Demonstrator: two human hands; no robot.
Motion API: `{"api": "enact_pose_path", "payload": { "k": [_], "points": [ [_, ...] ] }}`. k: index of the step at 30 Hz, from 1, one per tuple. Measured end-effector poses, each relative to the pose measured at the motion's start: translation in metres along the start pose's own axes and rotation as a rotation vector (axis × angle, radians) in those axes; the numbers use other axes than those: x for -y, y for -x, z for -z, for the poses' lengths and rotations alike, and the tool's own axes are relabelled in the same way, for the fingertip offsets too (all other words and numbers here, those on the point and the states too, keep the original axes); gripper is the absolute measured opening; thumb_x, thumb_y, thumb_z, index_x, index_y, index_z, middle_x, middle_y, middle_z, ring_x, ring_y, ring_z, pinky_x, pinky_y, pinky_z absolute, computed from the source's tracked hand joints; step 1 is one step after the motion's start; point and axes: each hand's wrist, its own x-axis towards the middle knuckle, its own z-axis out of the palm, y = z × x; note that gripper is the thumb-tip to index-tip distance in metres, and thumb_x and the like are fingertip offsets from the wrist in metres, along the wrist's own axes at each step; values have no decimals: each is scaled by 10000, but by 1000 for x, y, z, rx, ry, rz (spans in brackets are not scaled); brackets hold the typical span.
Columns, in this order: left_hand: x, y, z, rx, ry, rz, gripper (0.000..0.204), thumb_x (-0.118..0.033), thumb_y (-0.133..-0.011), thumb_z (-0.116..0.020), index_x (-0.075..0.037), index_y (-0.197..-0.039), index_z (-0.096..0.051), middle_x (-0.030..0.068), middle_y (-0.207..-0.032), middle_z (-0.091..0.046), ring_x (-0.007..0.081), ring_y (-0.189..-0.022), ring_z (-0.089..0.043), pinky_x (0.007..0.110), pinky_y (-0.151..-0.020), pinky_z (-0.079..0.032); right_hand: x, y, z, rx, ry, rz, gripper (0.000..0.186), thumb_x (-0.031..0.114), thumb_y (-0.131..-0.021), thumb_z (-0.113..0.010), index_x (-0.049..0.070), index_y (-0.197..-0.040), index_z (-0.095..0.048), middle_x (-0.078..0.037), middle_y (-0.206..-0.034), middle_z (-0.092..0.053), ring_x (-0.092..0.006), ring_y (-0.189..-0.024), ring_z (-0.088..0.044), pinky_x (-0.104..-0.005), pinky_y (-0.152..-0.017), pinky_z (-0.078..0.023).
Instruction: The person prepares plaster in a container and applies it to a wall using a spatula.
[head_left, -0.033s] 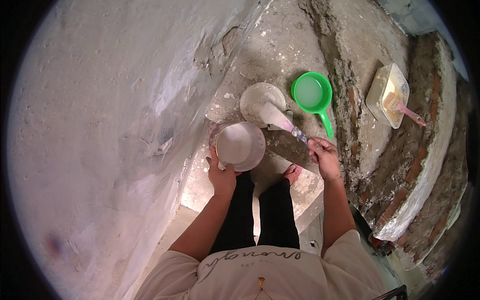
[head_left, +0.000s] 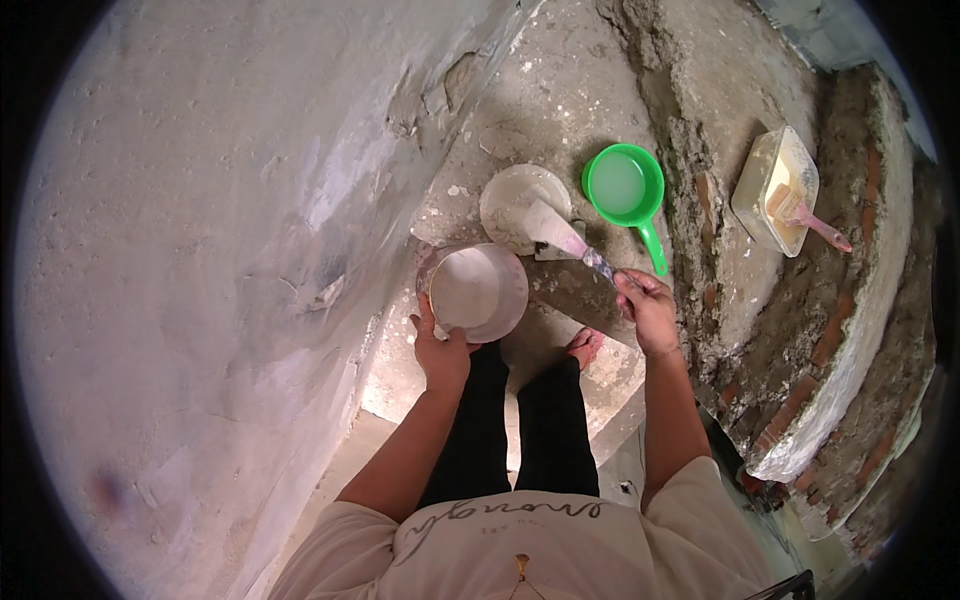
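Just beyond the person's legs (head_left: 553, 430), left of centre, the L hand (head_left: 443, 350) is curled round the near-left side of a pale bowl (head_left: 512, 295) w/ whitish stuff inside; digits spread along the wall, prob to keep it steady, though any support underneath is hidden. Bowl's mouth faces up, roughly level AFAICT, which likely keeps contents from spilling

R hand (head_left: 652, 310), farther right, is closed round the handle of a putty knife (head_left: 563, 237). Knife is held out btwn bowl & green dipper (head_left: 655, 185), blade lined up in view w/ the near-right part of a round white container (head_left: 494, 212); can't tell if it touches. Long axis runs diagonally: handle end near right, broad blade pointing far left. Grip sits well back on the handle, prob for reach & to keep fingers off the smeared blade

Dipper stands far side, right of the container, cloudy liquid in it; its handle points near & slightly right, i.e. toward R hand, prob handy for grabbing. Well off to the right, a rectangular tub (head_left: 752, 190) holds a brush (head_left: 805, 213), bristle end inside, handle sticking out near right over the rim, presumably so it stays clean enough to hold
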Motion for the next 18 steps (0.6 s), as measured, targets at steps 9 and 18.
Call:
{"api": "enact_pose_path", "payload": {
  "k": [9, 18],
  "points": [
    [0, 1, 8, 7, 15, 17, 803, 71, -800, -477, -135, -1520, -187, 343, -1515, -9, 471, -1261, -423, 382, -694, -640, -67, -66, -54, -365, 563, 685, 225, 174, -848, -695, 39, -1028, -694, -142, -786, -653, -271, -691, -635, -365, -641, -504],
    [15, 0, 10, 33, -2, -25, 798, 75, -796, -494, -105, -1514, -194, 365, -1503, -20, 470, -1227, -463, 371, -655, -643, -59, -50, -67, -387, 871, 807, 285, 154, -842, -660, 40, -1102, -669, -213, -903, -591, -390, -758, -609, -455, -674, -508]
  ]
}}
